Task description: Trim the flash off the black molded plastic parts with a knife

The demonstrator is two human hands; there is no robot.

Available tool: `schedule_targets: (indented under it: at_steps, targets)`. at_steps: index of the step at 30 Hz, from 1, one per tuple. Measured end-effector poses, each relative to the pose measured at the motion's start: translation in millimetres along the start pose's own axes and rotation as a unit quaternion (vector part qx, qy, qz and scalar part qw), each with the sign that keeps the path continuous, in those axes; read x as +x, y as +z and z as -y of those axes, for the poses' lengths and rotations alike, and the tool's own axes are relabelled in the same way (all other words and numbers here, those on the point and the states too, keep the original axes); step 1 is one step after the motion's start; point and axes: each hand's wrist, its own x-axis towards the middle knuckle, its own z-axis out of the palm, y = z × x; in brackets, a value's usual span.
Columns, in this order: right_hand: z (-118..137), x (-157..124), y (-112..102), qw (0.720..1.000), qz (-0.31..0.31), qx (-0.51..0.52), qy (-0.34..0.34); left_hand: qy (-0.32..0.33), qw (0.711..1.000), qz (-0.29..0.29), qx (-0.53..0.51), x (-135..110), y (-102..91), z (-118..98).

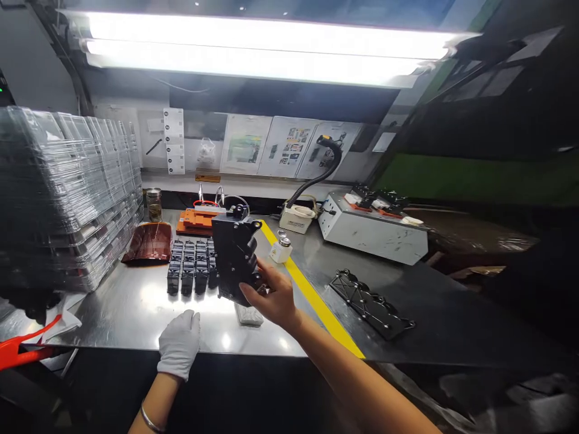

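Observation:
My right hand (271,296), bare, grips a black plastic housing (235,256) from below and holds it upright above the steel bench (136,313). Behind the housing lie rows of small black parts (190,265). A small pale flat piece (249,314) rests on the bench just under my right hand. My left hand (180,343), in a white glove, lies on the bench's front edge with fingers curled, holding nothing I can see.
A tall stack of clear plastic trays (67,187) fills the left side. A brown tray (149,242), an orange fixture (198,220), a small white bottle (281,248), a grey box unit (373,229), a black frame part (371,304) and a yellow tape line (316,301) are around.

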Motion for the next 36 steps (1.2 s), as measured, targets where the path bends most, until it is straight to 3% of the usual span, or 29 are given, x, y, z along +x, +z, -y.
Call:
schedule_targets:
  at_steps: [8, 12, 14, 17, 21, 23, 26, 29, 33, 36]
  targets:
    - [-3.5, -7.7, 1.2, 0.989, 0.056, -0.003, 0.136, 0.004, 1.000, 0.005, 0.005, -0.7, -3.0, -0.8]
    - [-41.9, 13.2, 12.2, 0.966, 0.056, -0.118, 0.223, -0.006, 1.000, 0.017, 0.012, 0.0, -4.2, -1.9]
    - [-67.0, 27.6, 22.6, 0.921, 0.114, -0.216, 0.303, -0.009, 1.000, 0.011, 0.013, 0.4, -3.9, -1.8]
    - [-96.5, 40.6, 43.2, 0.883, 0.182, -0.237, 0.361, -0.003, 1.000, -0.001, 0.005, 0.5, -5.1, -1.3]
    - [-109.2, 36.8, 67.0, 0.882, 0.225, -0.183, 0.372, -0.020, 0.999, 0.022, -0.012, -0.2, -13.2, -1.8]
    - [-110.2, 30.3, 63.9, 0.889, 0.215, -0.163, 0.371, -0.037, 0.998, 0.037, -0.018, -0.4, -18.1, -2.6]
    - [-113.5, 15.4, 21.9, 0.895, 0.164, -0.168, 0.379, -0.047, 0.998, 0.044, -0.021, -0.7, -22.0, -4.4]
    - [-117.7, -8.9, -61.5, 0.878, 0.068, -0.235, 0.412, -0.046, 0.998, 0.043, -0.014, -2.4, -21.4, -7.6]
    - [-120.9, -49.8, -175.8, 0.820, -0.060, -0.331, 0.464, -0.050, 0.998, 0.024, 0.002, -3.7, -20.3, -10.0]
    - [-124.0, -75.6, -219.4, 0.812, -0.089, -0.309, 0.487, -0.046, 0.999, 0.005, -0.008, -2.3, -20.4, -5.6]
